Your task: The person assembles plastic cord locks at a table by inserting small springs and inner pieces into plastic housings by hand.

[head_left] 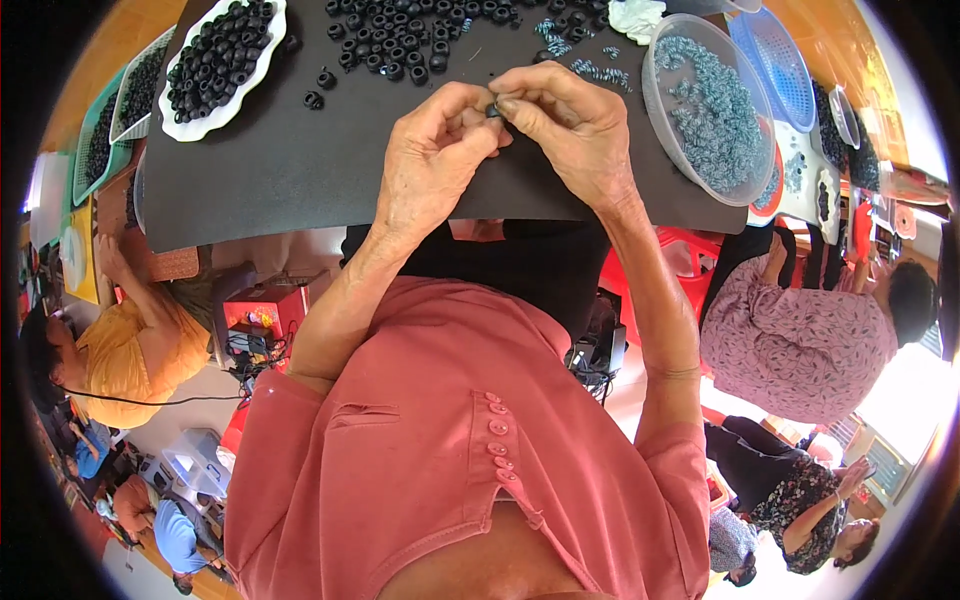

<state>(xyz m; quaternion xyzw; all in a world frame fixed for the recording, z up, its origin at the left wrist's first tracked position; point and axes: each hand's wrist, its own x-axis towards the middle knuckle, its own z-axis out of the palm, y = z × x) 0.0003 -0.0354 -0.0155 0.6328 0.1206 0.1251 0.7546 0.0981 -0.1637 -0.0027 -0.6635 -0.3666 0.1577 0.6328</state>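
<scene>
Above the near middle of the dark table, my left hand (432, 152) and my right hand (576, 128) meet fingertip to fingertip. Both are closed in a pinch around one small dark round part (492, 111), mostly covered by the fingers. Just beyond them spreads a loose pile of black ring-shaped parts (395, 50), with two lying apart on its left. Several blue-green coiled pieces (600, 74) lie past my right hand. More such coils fill a clear round bowl (655, 95) at the right.
A white scalloped dish (187, 130) of black parts stands at the left table edge. Crumpled white tissue (636, 18) and a blue basket (775, 65) sit at the back right. People sit at both sides, one in yellow (140, 345), another in a patterned mauve top (795, 340).
</scene>
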